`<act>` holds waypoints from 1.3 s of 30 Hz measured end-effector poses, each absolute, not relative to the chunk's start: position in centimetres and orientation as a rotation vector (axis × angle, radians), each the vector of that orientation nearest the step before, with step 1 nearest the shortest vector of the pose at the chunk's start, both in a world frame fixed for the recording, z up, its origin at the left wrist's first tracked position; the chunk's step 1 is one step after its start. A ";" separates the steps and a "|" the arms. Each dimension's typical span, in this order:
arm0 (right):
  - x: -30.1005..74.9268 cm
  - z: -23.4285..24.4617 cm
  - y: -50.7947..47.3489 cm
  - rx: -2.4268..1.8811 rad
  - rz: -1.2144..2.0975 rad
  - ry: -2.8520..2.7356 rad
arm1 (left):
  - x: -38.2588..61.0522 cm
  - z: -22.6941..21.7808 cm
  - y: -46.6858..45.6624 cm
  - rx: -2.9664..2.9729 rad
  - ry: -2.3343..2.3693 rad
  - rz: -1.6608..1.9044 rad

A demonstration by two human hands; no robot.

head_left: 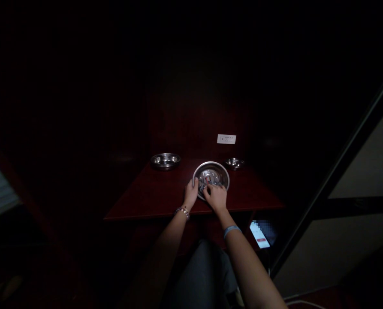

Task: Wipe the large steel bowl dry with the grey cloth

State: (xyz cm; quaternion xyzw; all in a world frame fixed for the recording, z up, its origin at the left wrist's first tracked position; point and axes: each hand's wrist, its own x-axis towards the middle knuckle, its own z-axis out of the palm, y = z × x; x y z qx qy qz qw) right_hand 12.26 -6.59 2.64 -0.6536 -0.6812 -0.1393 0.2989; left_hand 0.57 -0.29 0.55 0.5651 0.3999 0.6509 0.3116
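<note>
A round steel bowl (221,171) sits on a dark red table (152,193) and holds several small items I cannot make out. My left hand (190,192) grips the bowl's near left rim, thumb up on the edge. My right hand (215,196) reaches into the bowl's near side with fingers curled on the small items; what they pinch is too small to name. A beaded bracelet circles my left wrist and a blue band my right.
A second steel bowl (165,160) stands at the back left and a small one (234,162) at the back right. A white wall plate (226,138) is behind. A lit phone (259,234) lies below the table's right edge. Surroundings are dark.
</note>
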 end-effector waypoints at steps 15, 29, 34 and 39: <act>12.9 0.8 -5.0 -1.738 -0.488 -1.712 | 0.3 2.2 -2.0 1.367 1.159 1.732; 12.8 1.3 -5.4 -1.803 -0.435 -1.731 | 0.4 1.8 -1.6 1.350 1.057 1.737; 12.8 1.5 -5.6 -1.782 -0.395 -1.828 | 0.3 1.3 -1.0 1.353 1.059 1.730; 13.0 1.7 -5.5 -1.711 -0.300 -1.958 | 0.2 0.5 0.1 1.383 1.043 1.755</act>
